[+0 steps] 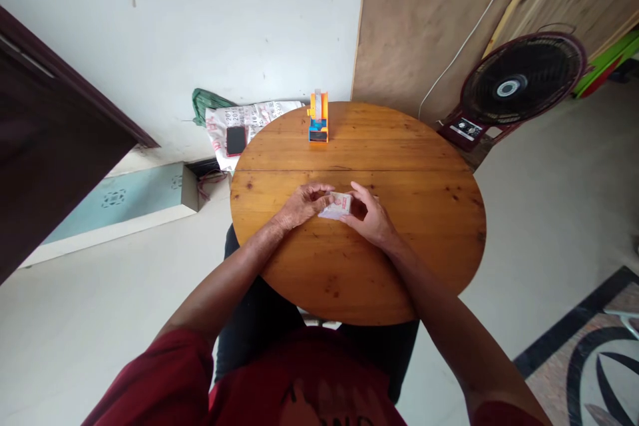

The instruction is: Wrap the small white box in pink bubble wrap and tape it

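A small white box with red print sits low over the middle of the round wooden table. My left hand holds its left end, thumb over the upper side and fingers curled beyond it. From the right, my right hand grips the other end between thumb and fingers. Parts of the box are hidden behind my fingers. Beyond both hands, a yellow and blue tape dispenser stands near the table's far edge.
A dark phone-like object rests on a printed white sack left of the table, beside a green bag. A fan stands at the right. A pale blue box lies along the wall on the left.
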Available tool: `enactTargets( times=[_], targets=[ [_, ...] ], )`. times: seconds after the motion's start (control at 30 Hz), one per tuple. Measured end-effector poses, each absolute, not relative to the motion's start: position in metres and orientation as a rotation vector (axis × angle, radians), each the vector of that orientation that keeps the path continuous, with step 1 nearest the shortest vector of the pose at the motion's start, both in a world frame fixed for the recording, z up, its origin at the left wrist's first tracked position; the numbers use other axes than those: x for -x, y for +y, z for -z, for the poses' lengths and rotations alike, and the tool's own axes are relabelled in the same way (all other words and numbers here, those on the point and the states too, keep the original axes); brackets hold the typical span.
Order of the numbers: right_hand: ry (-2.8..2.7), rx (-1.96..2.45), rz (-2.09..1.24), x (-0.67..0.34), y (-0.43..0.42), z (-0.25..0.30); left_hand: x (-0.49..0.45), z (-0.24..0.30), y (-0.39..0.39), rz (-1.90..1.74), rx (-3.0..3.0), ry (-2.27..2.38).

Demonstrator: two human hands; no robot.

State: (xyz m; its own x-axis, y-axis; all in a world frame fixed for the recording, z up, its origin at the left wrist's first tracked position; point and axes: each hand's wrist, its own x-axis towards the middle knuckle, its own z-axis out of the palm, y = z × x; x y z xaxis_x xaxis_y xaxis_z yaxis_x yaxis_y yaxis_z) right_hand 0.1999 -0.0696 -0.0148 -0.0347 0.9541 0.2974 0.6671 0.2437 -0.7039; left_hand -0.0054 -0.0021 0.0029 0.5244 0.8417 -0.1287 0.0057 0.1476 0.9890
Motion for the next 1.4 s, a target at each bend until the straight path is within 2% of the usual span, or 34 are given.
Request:
enactTargets(
  times=[0.47,0.87,1.17,1.4],
  targets=[
    [-1.83,1.393,-0.62,-0.199,-0.068,0.009,0.013,-0.004,0.007,-0.665,-1.414,0.819],
    [-1.816,1.425,-0.544,-0.195,-0.068,0.012,0.005,-0.004,0.004,-0.748,-1.387,0.791],
    [-1.907,1.546,-0.355,-0.19,-0.067,0.017,-0.001,0.005,0.001,-0.725,-1.404,0.87],
    [-1.867,1.52,-0.396,-0.188,-0.069,0.016,0.0,0.004,0.001,-0.752,-1.412,0.89]
  ],
)
